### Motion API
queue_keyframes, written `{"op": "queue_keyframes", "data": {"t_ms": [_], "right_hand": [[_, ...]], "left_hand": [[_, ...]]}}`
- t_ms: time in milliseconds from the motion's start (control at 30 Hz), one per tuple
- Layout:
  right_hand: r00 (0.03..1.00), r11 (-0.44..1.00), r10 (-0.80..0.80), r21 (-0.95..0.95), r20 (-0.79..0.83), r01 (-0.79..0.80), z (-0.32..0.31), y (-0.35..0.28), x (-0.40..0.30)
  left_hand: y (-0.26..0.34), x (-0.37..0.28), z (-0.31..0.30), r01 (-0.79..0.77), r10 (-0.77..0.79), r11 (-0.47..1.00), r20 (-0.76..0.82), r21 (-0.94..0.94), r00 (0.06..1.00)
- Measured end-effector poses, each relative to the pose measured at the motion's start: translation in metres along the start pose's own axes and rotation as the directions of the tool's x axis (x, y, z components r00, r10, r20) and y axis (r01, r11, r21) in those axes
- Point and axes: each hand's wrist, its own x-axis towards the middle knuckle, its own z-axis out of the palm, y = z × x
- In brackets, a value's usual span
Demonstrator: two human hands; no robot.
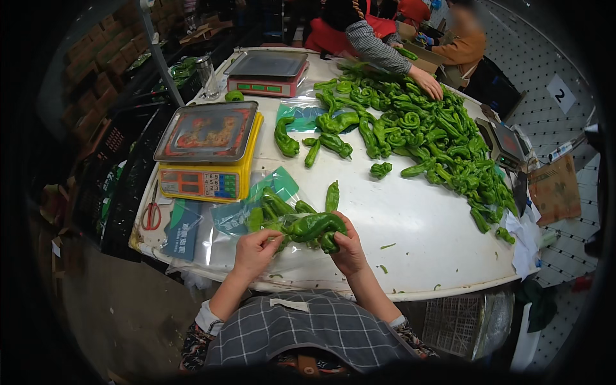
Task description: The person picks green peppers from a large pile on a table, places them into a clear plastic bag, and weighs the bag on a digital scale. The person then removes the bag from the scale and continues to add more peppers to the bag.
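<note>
My left hand pinches the edge of a clear plastic bag with green and teal print. Several green peppers lie in or on the bag; which ones are inside is hard to tell. My right hand holds a curled green pepper at the bag's mouth, its fingers around the right end. Just beyond it, a straight green pepper lies on the white table. A large heap of green peppers covers the far right part of the table, with a few loose ones at its left.
A yellow scale and a red scale stand on the left. Red-handled scissors lie near the left edge. Another scale stands at the right. A co-worker's hand reaches into the heap; another person is beyond.
</note>
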Motion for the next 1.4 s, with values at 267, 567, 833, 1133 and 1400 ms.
{"op": "queue_keyframes", "data": {"t_ms": [267, 567, 833, 1133, 1400], "right_hand": [[0.998, 0.947, 0.057, -0.314, -0.032, -0.064, -0.013, 0.014, -0.021], [0.838, 0.219, -0.387, -0.844, 0.386, 0.490, -0.005, 0.045, 0.013], [0.843, 0.100, -0.314, -0.868, 0.437, 0.487, 0.003, 0.051, 0.044], [0.832, -0.123, -0.308, -0.886, 0.462, 0.446, -0.007, 0.046, 0.076], [0.899, 0.271, 0.258, -0.920, 0.354, 0.284, 0.001, -0.015, 0.034]], "left_hand": [[-0.002, 0.005, 0.008, -0.014, -0.025, 0.966, -0.147, -0.258, 0.989], [0.003, 0.001, 0.015, -0.067, 0.042, 0.965, -0.106, -0.253, 0.993], [0.015, -0.002, 0.014, -0.146, 0.138, 0.972, -0.057, -0.185, 0.989], [0.016, -0.004, 0.018, -0.136, 0.146, 0.967, 0.029, -0.215, 0.989], [0.000, -0.004, 0.014, -0.047, 0.032, 0.955, -0.056, -0.292, 0.998]]}}
